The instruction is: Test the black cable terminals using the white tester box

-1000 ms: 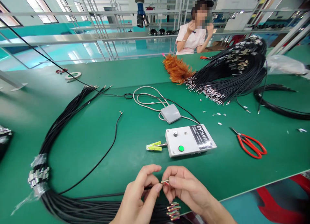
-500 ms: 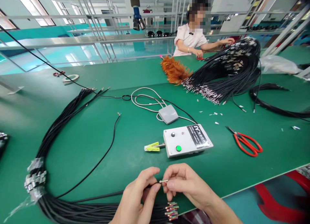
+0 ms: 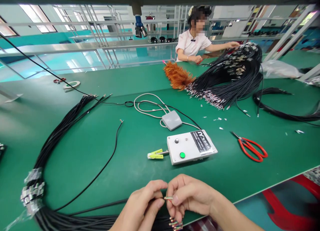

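At the near edge of the table, my left hand (image 3: pixel 143 206) is closed around the end of a black cable (image 3: pixel 102 206). Thin coloured wires (image 3: pixel 168 198) stick out of that end, and the fingertips of my right hand (image 3: pixel 192 196) pinch them. Below both hands lies a thick bundle of black cables (image 3: pixel 80 221), its stripped wire ends (image 3: pixel 177 224) partly covered by my right hand. The bundle curves round on the left, where clear plastic wrap (image 3: pixel 35 176) binds it near silvery connectors (image 3: pixel 32 192).
Ahead stands a white control box (image 3: pixel 186 147) with a yellow clip (image 3: pixel 156 154); behind it lies a grey pedal (image 3: pixel 172 120). Red-handled scissors (image 3: pixel 252 149) rest to the right. Across the table a co-worker (image 3: pixel 192 41) handles a big cable pile (image 3: pixel 232 74) beside an orange duster (image 3: pixel 177 76).
The view has tilted slightly, so the scene sits lower. My right fingers have closed further around the wires and now cover more of the bundle's ends. The co-worker's head and arms have shifted a little.
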Motion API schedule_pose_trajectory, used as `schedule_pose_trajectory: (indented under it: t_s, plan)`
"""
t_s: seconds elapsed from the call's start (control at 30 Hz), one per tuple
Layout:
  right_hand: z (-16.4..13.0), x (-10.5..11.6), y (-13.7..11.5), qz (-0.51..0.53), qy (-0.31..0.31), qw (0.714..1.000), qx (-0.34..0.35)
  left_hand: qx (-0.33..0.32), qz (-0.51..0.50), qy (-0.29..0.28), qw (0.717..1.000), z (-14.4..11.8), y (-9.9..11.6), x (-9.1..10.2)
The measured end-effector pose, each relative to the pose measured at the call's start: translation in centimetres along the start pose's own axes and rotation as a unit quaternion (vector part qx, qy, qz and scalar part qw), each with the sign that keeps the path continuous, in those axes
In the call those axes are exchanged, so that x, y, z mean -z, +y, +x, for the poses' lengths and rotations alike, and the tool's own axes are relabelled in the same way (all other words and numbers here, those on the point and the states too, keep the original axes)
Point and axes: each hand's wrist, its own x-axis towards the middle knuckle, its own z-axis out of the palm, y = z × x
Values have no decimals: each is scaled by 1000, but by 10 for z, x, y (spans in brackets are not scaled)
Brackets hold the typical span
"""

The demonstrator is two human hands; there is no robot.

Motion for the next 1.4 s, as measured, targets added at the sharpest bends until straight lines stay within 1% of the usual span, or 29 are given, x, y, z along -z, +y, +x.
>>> schedule_pose_trajectory:
  t_s: [0.1,0.23,0.27,0.3,0.37,0.4,0.47,0.53,0.57,0.6,0.67,0.73,0.8,0.87,0.93,1.0,1.03,1.13,1.2,1.23,1.3,1.33,1.4]
  plan:
    - [-1,2,-3,-23,-9,1000,-10,-18,7,-21,1000,3,1,5]
    - [2,3,0,-32,-5,999,-20,-49,-19,-97,994,7,-2,10]
    - [3,3,2,-26,0,999,-20,-38,-32,-109,993,7,-3,11]
    - [3,3,4,-18,6,1000,-16,-14,-48,-114,992,7,-4,11]
    - [5,2,7,3,22,1000,9,58,-108,-102,987,6,-6,9]
    - [5,0,9,13,30,999,27,102,-151,-94,979,6,-7,7]
    - [5,-3,12,27,42,997,59,179,-236,-88,951,6,-6,5]
    - [5,-7,15,33,51,995,80,224,-289,-93,926,9,-3,2]
    - [5,-9,16,32,53,994,85,232,-297,-97,921,10,-1,1]
    - [5,-10,18,30,57,994,89,229,-297,-98,922,12,1,0]
    - [4,-13,19,21,70,993,95,206,-277,-86,935,16,4,-3]
    - [3,-14,19,5,96,991,97,181,-239,-44,953,20,6,-8]
    - [0,-15,17,-20,125,987,100,174,-225,6,959,23,5,-12]
    - [-3,-15,13,-61,147,982,103,195,-245,31,949,25,3,-16]
    - [-6,-14,8,-118,163,973,114,231,-262,28,937,25,-1,-17]
    - [-7,-12,3,-178,169,961,123,253,-236,27,938,21,-6,-18]
    - [-7,-11,0,-209,171,955,126,250,-206,32,945,19,-9,-19]
    - [-8,-9,-7,-308,192,924,124,190,-85,59,976,13,-16,-21]
    - [-11,-9,-8,-384,215,890,122,151,-30,70,986,12,-20,-22]
    - [-13,-9,-7,-425,229,867,127,143,-18,71,987,12,-22,-23]
    - [-18,-10,-4,-503,263,808,157,146,-16,70,987,13,-24,-23]
    - [-19,-11,-2,-542,282,771,179,148,-20,69,986,14,-24,-23]
    - [-20,-14,3,-627,307,682,220,144,-26,66,987,15,-24,-22]
